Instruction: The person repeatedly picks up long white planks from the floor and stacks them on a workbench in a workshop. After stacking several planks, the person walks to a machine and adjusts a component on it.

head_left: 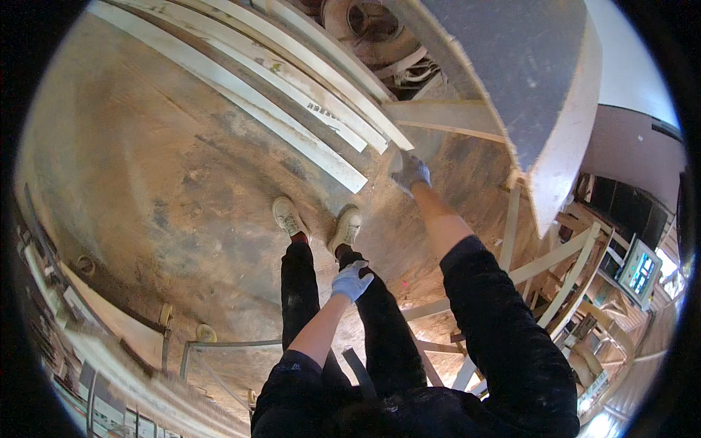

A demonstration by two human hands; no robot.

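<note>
Dark sleeves [504,314] rise nearest the camera; past them, from the left, pale boards [292,91] stretch side by side over the brown floor [146,146], their ends stopping just beyond the two light shoes [345,225], and the gloved left hand [352,282] rests on the right knee, fingers laid loosely over it. Farther right, the gloved right hand [411,175] reaches out just beside the board ends, its fingers too blurred to tell whether they pinch or touch one, with a dark-topped surface [526,66] and a lit screen [640,272] beyond.
</note>
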